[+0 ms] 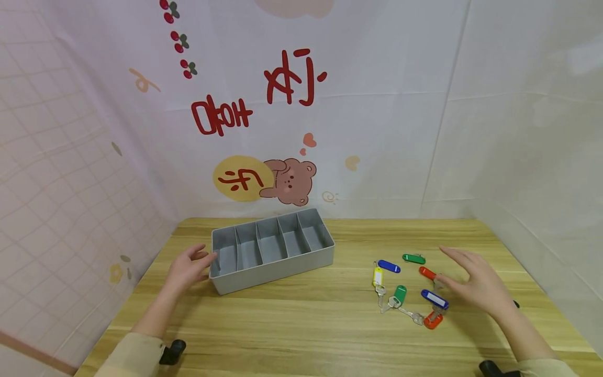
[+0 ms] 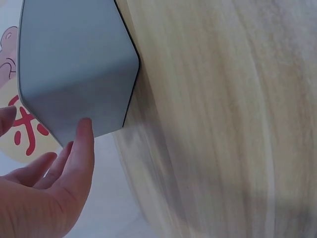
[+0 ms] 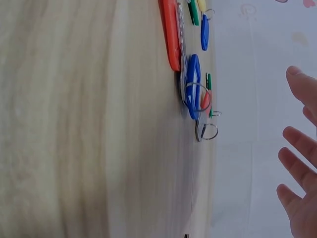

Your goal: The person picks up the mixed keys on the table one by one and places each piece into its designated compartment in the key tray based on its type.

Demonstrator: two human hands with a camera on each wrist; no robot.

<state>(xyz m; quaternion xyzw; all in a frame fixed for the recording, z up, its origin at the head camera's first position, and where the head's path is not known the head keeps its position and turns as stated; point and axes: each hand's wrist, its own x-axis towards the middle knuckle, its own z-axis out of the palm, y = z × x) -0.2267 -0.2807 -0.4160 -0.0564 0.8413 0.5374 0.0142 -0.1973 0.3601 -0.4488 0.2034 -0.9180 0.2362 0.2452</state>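
A grey box with several compartments in a row stands at an angle on the left of the table. My left hand is at its left end, fingers loosely bent, one digit overlapping the rim. In the left wrist view a fingertip of it overlaps the box's end wall. My right hand hovers spread over the right of the key tags, holding nothing. Below and beside it lie a red key tag, a blue key tag and another red key tag, with keys attached.
Left of these lie a yellow key tag, a blue tag and a green tag with keys. Another green tag is farther back. A printed white cloth hangs behind the wooden table.
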